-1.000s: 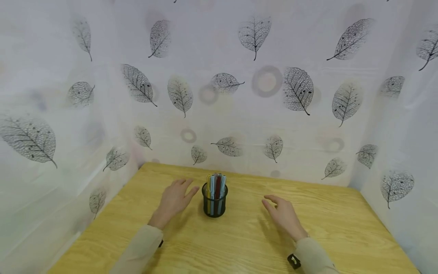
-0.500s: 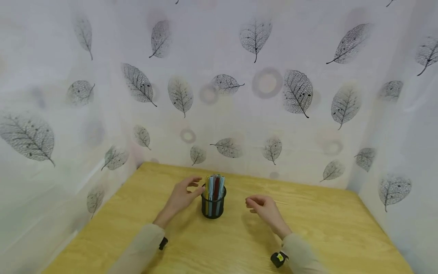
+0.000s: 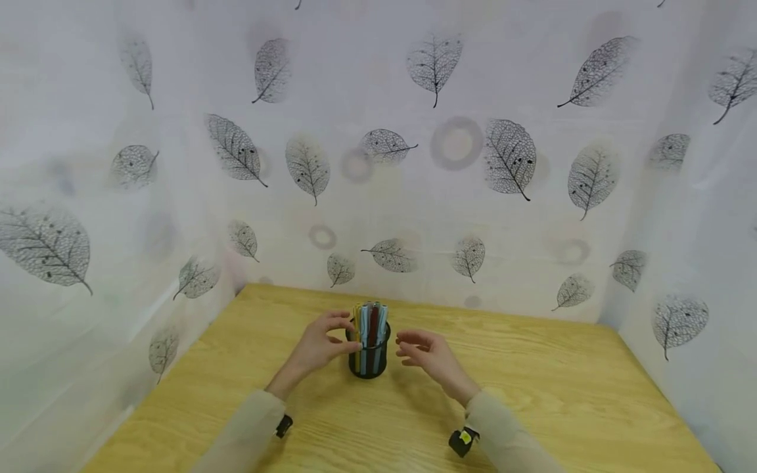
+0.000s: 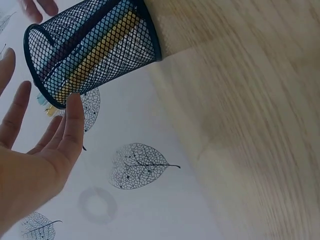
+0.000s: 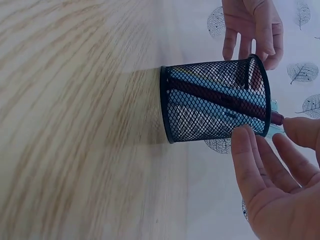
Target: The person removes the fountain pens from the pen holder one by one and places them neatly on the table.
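A black mesh pen cup stands on the wooden table, holding yellow, blue and dark red pens. My left hand is at the cup's left side, fingers spread and relaxed, the thumb at or against the rim. My right hand hovers just right of the cup, its fingers loosely extended towards it. In the right wrist view its fingertips sit beside the cup near the rim; whether they touch is unclear. Neither hand grips anything.
White curtains printed with grey leaves close in the table at the back and on both sides. Bare wood lies around the cup. A small black device sits on each wrist.
Both hands have closed in on the cup from either side. The left has risen from the table to the rim, and the right has moved left to just beside it.
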`<state>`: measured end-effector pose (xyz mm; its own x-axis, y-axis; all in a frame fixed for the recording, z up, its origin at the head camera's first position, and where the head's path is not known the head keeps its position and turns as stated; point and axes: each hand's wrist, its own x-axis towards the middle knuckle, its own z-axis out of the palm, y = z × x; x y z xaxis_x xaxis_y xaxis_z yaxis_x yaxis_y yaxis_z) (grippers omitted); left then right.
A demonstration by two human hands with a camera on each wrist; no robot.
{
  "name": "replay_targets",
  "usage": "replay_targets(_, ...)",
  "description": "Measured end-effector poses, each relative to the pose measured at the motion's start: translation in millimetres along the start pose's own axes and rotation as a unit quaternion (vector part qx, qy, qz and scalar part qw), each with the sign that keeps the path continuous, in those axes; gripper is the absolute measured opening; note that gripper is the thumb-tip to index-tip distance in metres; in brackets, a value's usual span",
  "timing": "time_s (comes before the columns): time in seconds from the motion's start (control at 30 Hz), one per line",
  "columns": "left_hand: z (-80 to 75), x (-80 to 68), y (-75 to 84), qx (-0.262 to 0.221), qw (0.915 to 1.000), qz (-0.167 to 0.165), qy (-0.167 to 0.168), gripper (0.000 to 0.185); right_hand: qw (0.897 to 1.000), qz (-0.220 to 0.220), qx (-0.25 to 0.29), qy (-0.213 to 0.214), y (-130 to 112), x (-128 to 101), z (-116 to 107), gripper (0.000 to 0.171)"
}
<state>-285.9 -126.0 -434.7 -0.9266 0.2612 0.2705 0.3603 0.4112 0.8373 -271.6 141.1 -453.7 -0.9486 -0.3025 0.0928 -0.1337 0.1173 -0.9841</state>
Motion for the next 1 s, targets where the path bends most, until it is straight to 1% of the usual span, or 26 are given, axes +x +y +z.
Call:
replay_targets(0.13,2.1,-0.2,-0.7,0.004,0.9999,-0.007,0.012,0.025,1.000,-0.007,0.008,-0.002,1.9,5.3,5.3,0.039)
replay_targets(0.17,2.6,-0.2,-0.7,0.006,0.9999,-0.005,0.014,0.024,1.000,-0.009,0.009,-0.003,1.8,6.3,6.7,0.039)
replay_targets(0.33,3.9,0.7,-0.6,0.016,0.9998,0.003,0.008,0.017,1.000,-0.005,0.014,0.001,-2.6,9.3,13.2,0.035)
replay_targets(0.5,4.4,0.6,-3.3,0.010,0.9999,0.005,0.004,0.015,1.000,-0.005,0.010,0.027,-7.2,11.9,16.7,0.032)
replay_targets(0.67,3.9,-0.1,-4.6,0.018,0.9998,-0.002,0.007,0.014,0.998,-0.026,-0.008,0.058,-5.7,16.0,20.4,0.028)
replay_targets(0.83,3.8,-0.9,-3.4,0.015,0.9998,-0.011,0.010,0.014,0.996,-0.039,-0.014,0.078,-3.4,21.2,22.9,0.031)
replay_targets(1.0,6.1,-2.0,-1.2,0.031,0.9993,-0.010,0.019,0.014,0.994,-0.040,-0.009,0.102,-6.5,25.7,25.1,0.033)
